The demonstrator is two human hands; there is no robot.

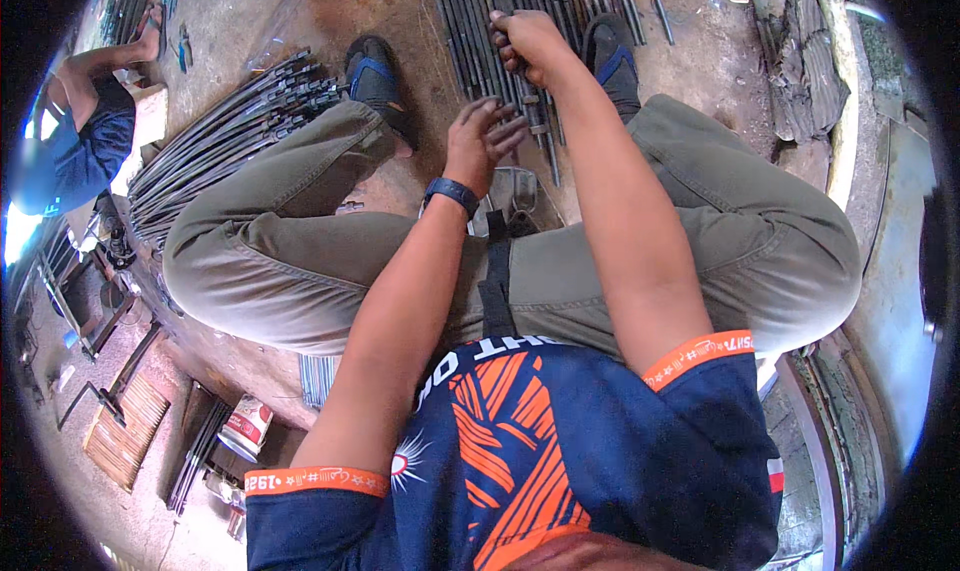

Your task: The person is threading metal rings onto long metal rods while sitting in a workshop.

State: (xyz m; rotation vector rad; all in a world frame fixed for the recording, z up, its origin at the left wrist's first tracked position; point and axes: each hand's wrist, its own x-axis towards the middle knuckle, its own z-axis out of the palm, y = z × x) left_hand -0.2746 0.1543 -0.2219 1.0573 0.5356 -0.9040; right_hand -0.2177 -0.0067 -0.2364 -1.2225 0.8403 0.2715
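Runs from white glare (22, 236) (quite washed out) at left — across stained brown floor (415, 21) — to a pale strip (843, 91) and bluish-grey panel (905, 261).

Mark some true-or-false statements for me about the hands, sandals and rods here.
1. The right hand is higher in the picture than the left hand. True.
2. The wristband is on the right arm. False: it is on the left.
3. Dark rods lie between the sandals. True.
4. The sandals have yellow straps. False: blue.
5. Another person shows at the picture's right. False: at its left.
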